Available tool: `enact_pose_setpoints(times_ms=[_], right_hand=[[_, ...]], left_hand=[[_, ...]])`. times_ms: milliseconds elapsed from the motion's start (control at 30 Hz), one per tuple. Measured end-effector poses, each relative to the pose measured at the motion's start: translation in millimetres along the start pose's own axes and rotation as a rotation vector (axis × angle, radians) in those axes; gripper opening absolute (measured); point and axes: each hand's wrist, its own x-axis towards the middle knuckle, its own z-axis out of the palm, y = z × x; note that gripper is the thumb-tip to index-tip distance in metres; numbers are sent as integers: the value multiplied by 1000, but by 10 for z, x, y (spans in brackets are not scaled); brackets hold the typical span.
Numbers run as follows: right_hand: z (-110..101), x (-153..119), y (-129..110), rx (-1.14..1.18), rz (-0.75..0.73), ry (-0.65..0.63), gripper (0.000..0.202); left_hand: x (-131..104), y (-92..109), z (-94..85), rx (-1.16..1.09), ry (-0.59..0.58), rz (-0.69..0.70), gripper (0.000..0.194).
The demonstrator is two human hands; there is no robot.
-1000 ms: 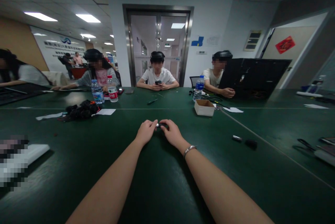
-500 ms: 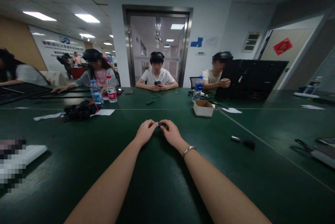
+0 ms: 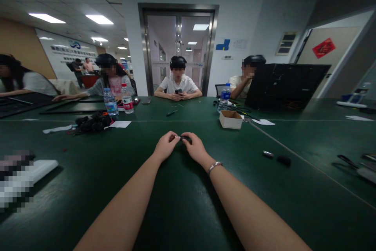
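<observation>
Both my hands meet above the green table, thumbs and fingers pinched inward. My right hand, with a silver bracelet at the wrist, grips a small dark, stick-like object. At its left end, the closed fingertips of my left hand hold a small pale or silvery bit. My fingers cover most of both pieces, so their kind does not show. I cannot tell whether the two are joined. Farther right lie a short silver-and-dark tube and a dark, blurred piece.
An open cardboard box and a bottle stand beyond my right hand. A dark-handled screwdriver lies ahead. Two bottles and a black bundle are at left. Several people sit across the table, one behind a black panel.
The view has swung slightly left. Between my fingertips, a silvery bit now shows at my left hand, and my left fingers have shifted a little on it.
</observation>
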Motion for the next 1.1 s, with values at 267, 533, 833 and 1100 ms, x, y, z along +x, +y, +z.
enact_pose_setpoints(times_ms=[267, 533, 833, 1100], right_hand=[[-2, -13, -48, -22, -7, -24, 19], [20, 8, 42, 24, 15, 10, 19], [8, -12, -14, 24, 34, -21, 21], [4, -9, 3, 32, 26, -16, 20]], left_hand=[[-22, 43, -47, 184, 21, -43, 53], [-45, 85, -21, 42, 12, 25, 28], [-40, 81, -44, 202, 15, 1, 51], [-53, 83, -39, 72, 9, -52, 46]])
